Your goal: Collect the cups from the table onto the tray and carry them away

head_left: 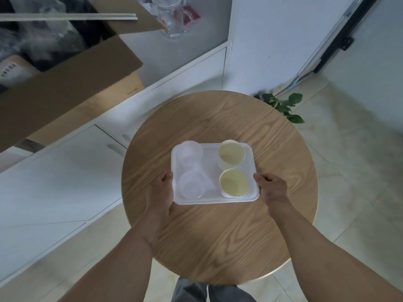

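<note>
Your left hand (161, 192) is grasping the left short edge of the white tray (212, 171), with the thumb lying over the rim, and your right hand (272, 188) is pinching the right short edge in the same way. You are holding the tray over the middle of the round wooden surface (218, 236); whether it is lifted or resting on the wood is not possible to tell. Its long axis is running left to right across your body, and it is sitting nearly level.

Four cups are standing upright on the tray, mouths facing up. Two clear plastic cups (190, 168) are on the left half, one behind the other and just beside each other. Two pale paper cups with yellowish insides are on the right half: the far paper cup (231, 154) is near the back right corner, and the near paper cup (234, 182) is just beside your right thumb.

Around you, a white cabinet (65, 182) is standing to the left of the surface with an open cardboard box (72, 83) on top. A glass jug (174, 16) is farther back. A green plant (283, 105) is showing behind the surface's right edge.
</note>
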